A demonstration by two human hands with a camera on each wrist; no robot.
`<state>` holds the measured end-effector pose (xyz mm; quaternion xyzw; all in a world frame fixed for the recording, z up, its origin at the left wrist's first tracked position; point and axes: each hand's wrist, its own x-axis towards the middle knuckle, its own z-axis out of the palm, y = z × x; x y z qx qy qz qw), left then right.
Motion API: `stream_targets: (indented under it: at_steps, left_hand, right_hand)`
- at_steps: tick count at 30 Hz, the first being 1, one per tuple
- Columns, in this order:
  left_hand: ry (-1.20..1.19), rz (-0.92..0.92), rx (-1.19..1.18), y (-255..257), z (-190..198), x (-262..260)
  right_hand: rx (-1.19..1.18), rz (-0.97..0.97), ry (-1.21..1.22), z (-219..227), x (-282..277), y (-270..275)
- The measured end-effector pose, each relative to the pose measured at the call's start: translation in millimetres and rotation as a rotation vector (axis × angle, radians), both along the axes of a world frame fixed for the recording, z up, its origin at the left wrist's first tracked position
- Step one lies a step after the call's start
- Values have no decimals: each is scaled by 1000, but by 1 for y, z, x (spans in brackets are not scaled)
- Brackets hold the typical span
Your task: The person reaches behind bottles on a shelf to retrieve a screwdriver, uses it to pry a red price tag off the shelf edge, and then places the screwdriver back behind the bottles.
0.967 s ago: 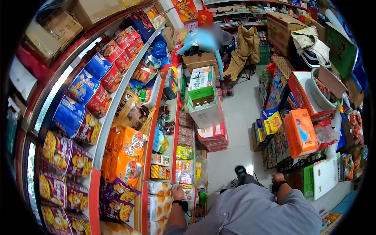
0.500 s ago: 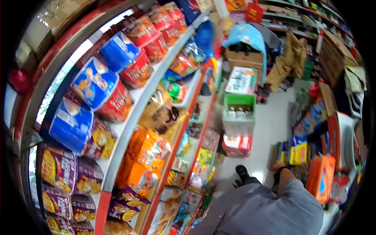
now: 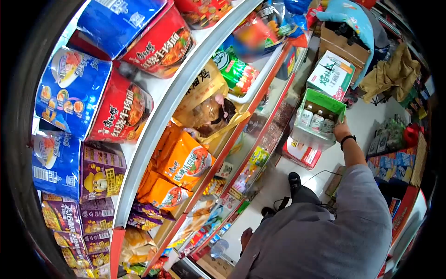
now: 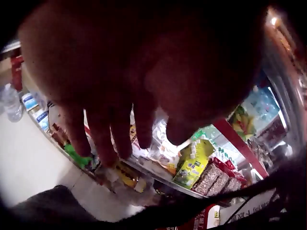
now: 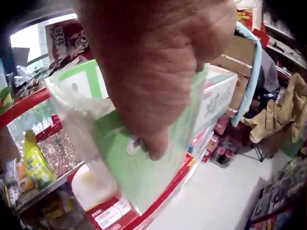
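My right hand (image 3: 343,129) is on the near right edge of an open green carton (image 3: 325,99) that holds several white-capped bottles (image 3: 317,120). In the right wrist view the hand (image 5: 160,81) covers the rim, its thumb lying against the green side (image 5: 144,167) under clear plastic; the other fingers are hidden. My left hand (image 3: 246,238) hangs low by the shelves, touching nothing that shows. The left wrist view shows this hand (image 4: 120,86) dark, its fingers extended and slightly apart.
Shelves with noodle tubs (image 3: 123,111) and orange noodle packs (image 3: 181,160) run along the left. A red and white box (image 3: 302,152) lies beneath the carton. Behind it stands a closed white and green carton (image 3: 331,74). Bottles (image 3: 390,135) and a cable are at the right.
The view has moved nearer the shelves and carton. My right hand has gone from the goods on the right to the carton's rim. The left hand has come back into the head view.
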<state>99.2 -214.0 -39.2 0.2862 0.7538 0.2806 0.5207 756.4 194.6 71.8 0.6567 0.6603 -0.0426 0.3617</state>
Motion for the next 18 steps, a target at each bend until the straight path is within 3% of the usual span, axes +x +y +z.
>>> stream_targets:
  at_steps: [1, 3, 5, 6, 7, 8, 9, 10, 11, 12, 14, 15, 17, 18]
  left_hand:
    - [2, 9, -7, 11, 23, 17]
    - [-400, -70, -1, 22, 47, 28]
    - [319, -685, 59, -2, -3, -18]
    - [684, -898, 97, -15, -28, -40]
    - [690, -944, 126, -26, -32, -63]
    - [694, -991, 149, -42, -32, -86]
    - [605, -877, -55, -55, -46, -104]
    - [646, -816, -37, -62, -37, -115]
    - [836, -846, -41, -61, -5, -116]
    - [767, -841, -126, -66, -23, -132]
    - [180, 164, -237, -65, -21, -127]
    - [177, 158, -229, -61, -24, -130]
    - [827, -830, -94, -54, -35, -136]
    - [827, -829, -87, -50, -46, -131]
  right_hand:
    - [-7, 9, 2, -7, 0, 5]
    - [57, -17, 5, -26, 7, 8]
    - [44, 4, -41, -14, 0, 6]
    - [24, 35, -90, -6, -5, 3]
    - [189, 177, -81, -11, -2, -7]
    - [190, 172, -85, -17, -8, -9]
    - [138, 33, 75, -24, -15, -9]
    - [90, -104, 232, -23, -19, -9]
    - [86, 17, 220, -9, -34, -16]
    - [79, 138, 210, 14, -64, -27]
    - [74, -13, 373, 7, -115, -41]
    - [148, -63, 472, -9, -137, -46]
    - [286, -159, 615, -19, -177, -54]
    - [349, -208, 664, -16, -192, -54]
